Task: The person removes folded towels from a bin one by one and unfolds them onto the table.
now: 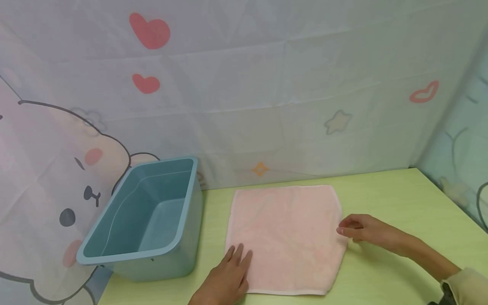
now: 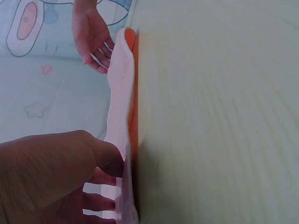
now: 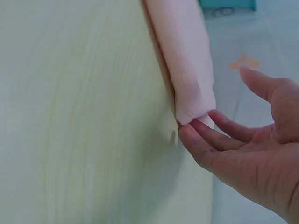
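Note:
A pink towel (image 1: pixel 286 237), square with a pale hem, lies spread out on the table. On its left near edge my left hand (image 1: pixel 225 277) rests with the fingers extended and spread. My right hand (image 1: pixel 367 231) is at the towel's right edge. In the right wrist view, the fingertips (image 3: pixel 189 135) meet the end of the towel (image 3: pixel 187 56), while the thumb (image 3: pixel 261 84) stays apart. From the left wrist, an orange layer (image 2: pixel 132 107) shows beneath the pink cloth along its near side.
A blue-green plastic basin (image 1: pixel 179 250) stands left of the towel, with nothing visible inside. Behind the light green table (image 1: pixel 385 195) hangs a printed cloth backdrop (image 1: pixel 244 93). Another printed cloth (image 1: pixel 457 169) hangs along the right side, with a dark cable (image 1: pixel 479 207) in front.

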Motion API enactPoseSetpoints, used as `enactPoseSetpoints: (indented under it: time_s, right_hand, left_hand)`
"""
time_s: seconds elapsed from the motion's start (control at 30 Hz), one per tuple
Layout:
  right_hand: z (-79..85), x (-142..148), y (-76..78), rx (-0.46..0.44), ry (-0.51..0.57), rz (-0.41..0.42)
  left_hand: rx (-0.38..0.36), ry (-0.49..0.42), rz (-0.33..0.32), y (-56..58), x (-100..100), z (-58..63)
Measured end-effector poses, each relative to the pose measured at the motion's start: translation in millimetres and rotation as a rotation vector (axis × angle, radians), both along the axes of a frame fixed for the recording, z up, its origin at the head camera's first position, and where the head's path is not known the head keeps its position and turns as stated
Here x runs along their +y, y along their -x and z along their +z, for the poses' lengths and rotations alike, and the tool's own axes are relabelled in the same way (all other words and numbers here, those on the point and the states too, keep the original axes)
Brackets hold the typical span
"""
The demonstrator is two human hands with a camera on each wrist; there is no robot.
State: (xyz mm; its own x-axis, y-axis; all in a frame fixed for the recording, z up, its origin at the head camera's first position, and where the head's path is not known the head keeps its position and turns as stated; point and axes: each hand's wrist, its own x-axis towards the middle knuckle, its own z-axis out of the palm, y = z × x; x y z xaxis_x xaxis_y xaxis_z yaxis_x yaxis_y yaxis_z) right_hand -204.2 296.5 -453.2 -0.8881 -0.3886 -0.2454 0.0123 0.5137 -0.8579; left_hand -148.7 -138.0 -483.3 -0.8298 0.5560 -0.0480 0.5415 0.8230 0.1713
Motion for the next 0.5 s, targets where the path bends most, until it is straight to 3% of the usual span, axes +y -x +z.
enactPoseSetpoints:
  time_s: [0.13, 0.23, 0.33, 0.5]
  right_hand:
    - [-3.7, -2, -2.1, -0.188, 0.295, -0.111]
    - [-7.7, -4, -2.6, -0.271, 0.425, -0.189]
    - [-12.1, -7, -1.9, -0.319, 0.451, -0.191]
    - [-17.5, -10, -3.4, -0.322, 0.384, -0.122]
  left_hand:
    - [-0.009, -0.001, -0.001, 0.6, 0, -0.5]
    - [-0.014, 0.0, 0.0, 0.3, -1, -0.3]
    - [-0.008, 0.005, 0.002, -0.3, -1, 0.1]
    - [-0.001, 0.007, -0.002, -1.4, 1, 1.6]
